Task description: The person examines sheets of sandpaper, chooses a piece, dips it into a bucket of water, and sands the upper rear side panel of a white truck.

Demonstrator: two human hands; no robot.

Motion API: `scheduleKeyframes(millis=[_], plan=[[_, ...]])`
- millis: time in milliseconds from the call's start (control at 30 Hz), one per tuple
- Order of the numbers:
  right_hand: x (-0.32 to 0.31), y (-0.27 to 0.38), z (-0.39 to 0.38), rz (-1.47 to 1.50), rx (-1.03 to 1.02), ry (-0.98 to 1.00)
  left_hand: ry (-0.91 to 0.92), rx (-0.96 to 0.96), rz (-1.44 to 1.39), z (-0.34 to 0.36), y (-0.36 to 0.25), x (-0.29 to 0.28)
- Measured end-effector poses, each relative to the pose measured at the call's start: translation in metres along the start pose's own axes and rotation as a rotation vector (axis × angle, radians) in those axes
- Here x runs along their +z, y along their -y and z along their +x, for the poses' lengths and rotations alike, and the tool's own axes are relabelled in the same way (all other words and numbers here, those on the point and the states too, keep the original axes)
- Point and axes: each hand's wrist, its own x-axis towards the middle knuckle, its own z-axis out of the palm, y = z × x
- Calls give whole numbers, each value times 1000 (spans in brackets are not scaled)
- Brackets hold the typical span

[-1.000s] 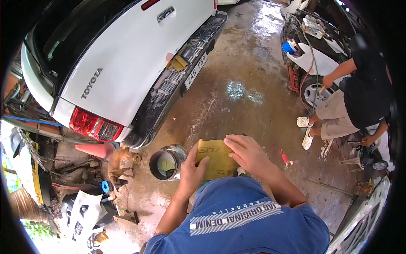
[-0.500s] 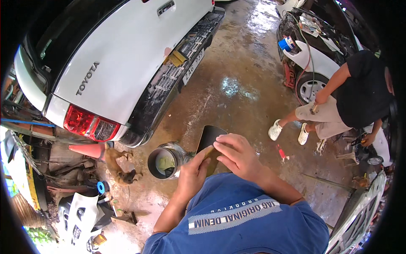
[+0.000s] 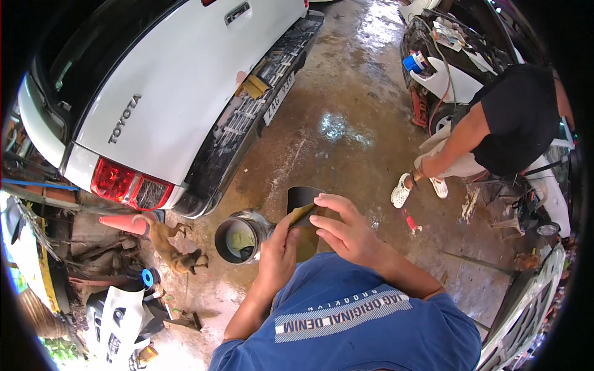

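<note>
Between both hands (image 3: 277, 255) — bent, dark-faced sandpaper (image 3: 302, 196)

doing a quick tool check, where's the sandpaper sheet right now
In the head view, the sandpaper sheet is just below centre, gripped in the left hand with the right hand at its right edge, right of the metal can.

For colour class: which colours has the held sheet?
The sheet shows dark grey and tan; head view.

- Sandpaper sheet (image 3: 302, 196): one face dark, the other yellow-brown; bent, with a raised fold.
- Position: between left hand (image 3: 278, 250) and right hand (image 3: 348, 230), dark face visible on the far side.
</note>
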Motion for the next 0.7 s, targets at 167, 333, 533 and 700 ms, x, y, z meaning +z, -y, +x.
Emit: scheduleKeyframes(millis=[167,333,533,700], plan=[[-7,-6,1,-67,-21,-16,52,-59,-111,3,5,4],[-19,-9,7,-2,118,107,153,-102,-194,1,9,9],[-22,-4,12,-74,88,30,190,-104,-214,1,8,9],[-24,-1,14,-106,64,19,209,-108,-248,-1,8,8]])
